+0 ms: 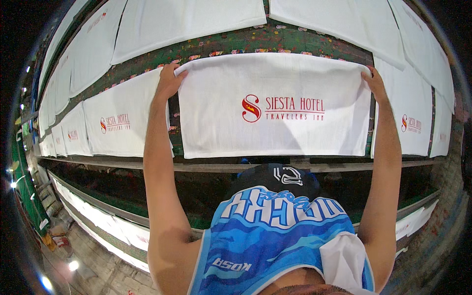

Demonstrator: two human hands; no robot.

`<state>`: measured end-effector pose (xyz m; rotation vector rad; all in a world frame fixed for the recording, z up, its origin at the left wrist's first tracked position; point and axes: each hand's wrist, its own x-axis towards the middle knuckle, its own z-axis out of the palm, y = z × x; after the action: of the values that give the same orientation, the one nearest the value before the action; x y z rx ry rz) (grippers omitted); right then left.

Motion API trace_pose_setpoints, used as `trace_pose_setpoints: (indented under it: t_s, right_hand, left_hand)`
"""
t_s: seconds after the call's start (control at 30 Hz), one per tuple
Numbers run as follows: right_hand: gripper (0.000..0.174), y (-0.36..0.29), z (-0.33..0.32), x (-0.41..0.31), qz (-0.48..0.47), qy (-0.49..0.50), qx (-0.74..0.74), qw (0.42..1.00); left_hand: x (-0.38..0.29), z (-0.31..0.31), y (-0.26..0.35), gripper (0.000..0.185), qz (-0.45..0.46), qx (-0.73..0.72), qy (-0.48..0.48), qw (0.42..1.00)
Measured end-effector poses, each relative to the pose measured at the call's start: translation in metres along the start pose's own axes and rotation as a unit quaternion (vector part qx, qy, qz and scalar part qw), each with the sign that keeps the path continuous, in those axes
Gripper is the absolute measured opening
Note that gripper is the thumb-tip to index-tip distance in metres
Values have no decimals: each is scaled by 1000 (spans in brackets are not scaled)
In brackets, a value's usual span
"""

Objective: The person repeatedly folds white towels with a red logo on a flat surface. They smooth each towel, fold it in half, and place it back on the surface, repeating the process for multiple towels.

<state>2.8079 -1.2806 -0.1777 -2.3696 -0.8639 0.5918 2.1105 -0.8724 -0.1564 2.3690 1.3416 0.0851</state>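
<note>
A white printed towel [273, 81] is stretched out in front of me, with a red emblem and writing near its middle. My left hand [172, 79] pinches its upper left corner, and my right hand [372, 79] grips the upper right corner. Between the hands the top edge runs nearly straight. The towel lies over or just above a dark green patterned work surface [177, 129]; contact cannot be told. To its left is a similar printed white cloth [140, 107], and another white cloth [400, 99] lies to the right.
More white cloths [191, 25] lie in rows on the far side. A pale rail [206, 167] runs along the near edge, close to my body. Behind me, lower left, another row holds white cloths [99, 210] above a paved floor [107, 273]. Bright lamps [46, 283] shine there.
</note>
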Motion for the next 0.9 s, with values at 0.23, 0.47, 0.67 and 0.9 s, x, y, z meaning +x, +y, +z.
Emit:
trace_pose_setpoints:
  t_s: [0.23,0.47,0.67,0.9]
  right_hand:
    - [40,24,-16,-8,44,-48,154,986]
    - [48,14,-22,-25,2,25,329,944]
    - [76,-12,-4,-21,57,-16,203,977]
    - [86,33,-5,-145,48,-53,29,997]
  left_hand:
    - [-51,9,22,39,-26,-225,229,947]
    - [-30,-26,29,44,-48,-138,301,942]
    - [-2,10,1,88,-103,-54,141,983]
    - [-135,-5,54,89,-206,-117,-9,971]
